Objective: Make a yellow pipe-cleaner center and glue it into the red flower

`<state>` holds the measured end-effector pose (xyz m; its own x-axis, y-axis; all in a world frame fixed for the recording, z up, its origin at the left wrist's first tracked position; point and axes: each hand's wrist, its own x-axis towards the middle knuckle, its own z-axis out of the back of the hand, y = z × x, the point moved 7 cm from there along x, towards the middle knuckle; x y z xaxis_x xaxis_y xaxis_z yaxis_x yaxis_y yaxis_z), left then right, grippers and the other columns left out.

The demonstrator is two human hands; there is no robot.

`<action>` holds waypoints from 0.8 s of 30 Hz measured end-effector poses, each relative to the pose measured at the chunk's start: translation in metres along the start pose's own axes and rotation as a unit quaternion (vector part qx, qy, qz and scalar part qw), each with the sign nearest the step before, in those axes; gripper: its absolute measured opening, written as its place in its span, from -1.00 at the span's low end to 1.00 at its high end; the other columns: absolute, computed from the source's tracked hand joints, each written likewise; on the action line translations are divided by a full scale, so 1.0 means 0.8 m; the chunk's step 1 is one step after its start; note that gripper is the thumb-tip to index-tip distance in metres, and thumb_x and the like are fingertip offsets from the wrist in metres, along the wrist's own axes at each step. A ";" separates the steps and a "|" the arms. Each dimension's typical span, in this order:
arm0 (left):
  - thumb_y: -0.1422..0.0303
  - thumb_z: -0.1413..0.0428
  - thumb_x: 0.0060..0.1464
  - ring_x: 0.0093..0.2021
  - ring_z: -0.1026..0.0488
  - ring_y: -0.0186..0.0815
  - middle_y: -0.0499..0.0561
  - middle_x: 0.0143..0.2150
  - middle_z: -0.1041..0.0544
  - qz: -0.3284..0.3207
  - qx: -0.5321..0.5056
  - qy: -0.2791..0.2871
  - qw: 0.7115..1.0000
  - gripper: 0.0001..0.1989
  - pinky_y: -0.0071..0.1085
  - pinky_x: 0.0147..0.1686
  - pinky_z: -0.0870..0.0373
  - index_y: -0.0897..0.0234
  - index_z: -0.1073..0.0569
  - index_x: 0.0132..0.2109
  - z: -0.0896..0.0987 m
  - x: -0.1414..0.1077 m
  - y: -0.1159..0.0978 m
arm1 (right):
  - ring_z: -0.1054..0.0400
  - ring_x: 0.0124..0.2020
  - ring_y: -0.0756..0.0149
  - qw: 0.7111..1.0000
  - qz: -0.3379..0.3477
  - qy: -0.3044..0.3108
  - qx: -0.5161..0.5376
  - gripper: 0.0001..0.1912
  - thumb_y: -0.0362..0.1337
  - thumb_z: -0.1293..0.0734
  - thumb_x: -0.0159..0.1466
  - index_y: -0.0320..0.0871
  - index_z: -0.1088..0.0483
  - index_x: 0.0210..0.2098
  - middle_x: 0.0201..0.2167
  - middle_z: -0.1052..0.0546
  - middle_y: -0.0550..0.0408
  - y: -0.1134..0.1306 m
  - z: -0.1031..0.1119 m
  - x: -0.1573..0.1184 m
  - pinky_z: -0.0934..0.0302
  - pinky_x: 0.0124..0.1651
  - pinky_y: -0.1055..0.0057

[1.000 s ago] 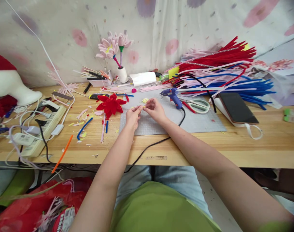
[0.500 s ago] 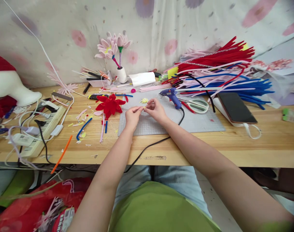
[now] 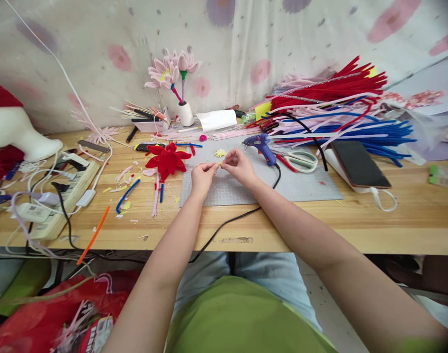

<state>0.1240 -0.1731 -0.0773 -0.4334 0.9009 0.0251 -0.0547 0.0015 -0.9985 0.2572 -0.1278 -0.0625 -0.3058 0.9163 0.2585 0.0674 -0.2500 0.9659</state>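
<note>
Above the grey cutting mat [image 3: 231, 191], my left hand [image 3: 202, 179] and my right hand [image 3: 240, 168] meet fingertip to fingertip, both pinched closed. Whatever lies between the fingers is too small to make out. Just behind them on the mat is a little pile of thin yellow pieces [image 3: 219, 153]. A red fuzzy flower [image 3: 168, 161] lies left of my left hand. To the right of my right hand are a blue glue gun [image 3: 261, 146] and scissors [image 3: 301, 161] with pale green handles.
Bundles of red, pink and blue pipe cleaners [image 3: 330, 110] fill the back right, near a phone [image 3: 359, 164]. A white vase [image 3: 186, 115] holds pink flowers. At left are a power strip [image 3: 67, 196], cables and scraps. The glue gun's black cord [image 3: 224, 224] crosses the front edge.
My hands stay nearly in place; the right fingers have shifted very slightly against the left fingertips. Nothing else has visibly moved on the table.
</note>
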 end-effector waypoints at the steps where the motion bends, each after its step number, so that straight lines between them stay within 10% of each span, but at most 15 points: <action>1: 0.34 -0.23 -0.19 -0.54 -0.30 -0.45 -0.04 -0.56 -0.46 0.008 -0.006 -0.002 1.000 -0.85 -0.51 -0.52 -0.19 0.32 -0.56 -0.40 0.000 -0.001 0.000 | -0.33 -0.45 0.39 1.000 0.001 0.000 0.004 -0.67 -0.28 -0.39 -0.06 -0.12 -0.15 -0.39 -0.52 -0.39 0.22 0.000 0.000 0.000 -0.20 -0.29 0.36; 24: 0.37 -0.34 -0.44 -0.58 -0.16 -0.58 -0.13 -0.58 -0.33 0.110 -0.216 0.019 0.970 -0.72 -0.59 -0.67 0.12 0.34 -0.42 -0.51 -0.013 -0.010 -0.001 | -0.36 -0.34 0.39 0.994 -0.024 0.055 0.090 -0.52 -0.21 -0.44 -0.13 -0.07 -0.12 -0.31 -0.40 -0.42 0.21 -0.002 -0.017 -0.002 -0.24 -0.14 0.30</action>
<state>0.1367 -0.1759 -0.0775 -0.3585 0.9150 -0.1851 0.4219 -0.0181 -0.9065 0.2449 -0.1332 -0.0651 -0.4146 0.8834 0.2185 0.2166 -0.1374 0.9665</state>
